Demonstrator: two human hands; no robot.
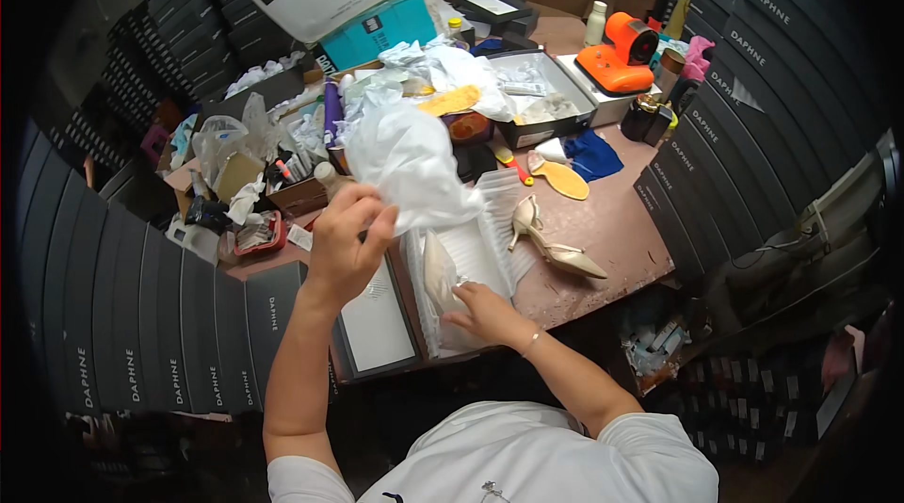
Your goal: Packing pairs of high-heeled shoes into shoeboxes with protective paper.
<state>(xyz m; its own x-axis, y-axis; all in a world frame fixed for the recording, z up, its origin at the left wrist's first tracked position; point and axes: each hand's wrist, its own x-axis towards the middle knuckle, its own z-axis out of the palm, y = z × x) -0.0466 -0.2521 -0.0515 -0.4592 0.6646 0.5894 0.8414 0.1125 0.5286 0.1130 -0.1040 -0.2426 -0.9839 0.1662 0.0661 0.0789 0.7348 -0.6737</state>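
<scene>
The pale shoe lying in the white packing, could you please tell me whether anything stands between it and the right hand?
Nothing visible does: the right hand is at the right side of the pale shoe. The crumpled white sheet held up by the left hand hangs near the shoe's far end, out of that space.

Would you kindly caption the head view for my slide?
Left hand holds white wrapping; right hand is at a boxed cream shoe.

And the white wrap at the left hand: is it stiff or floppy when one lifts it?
The white wrap looks translucent, so it is probably thin and light. Its loose, rounded folds beyond the left hand suggest it would flop rather than hold shape.
</scene>
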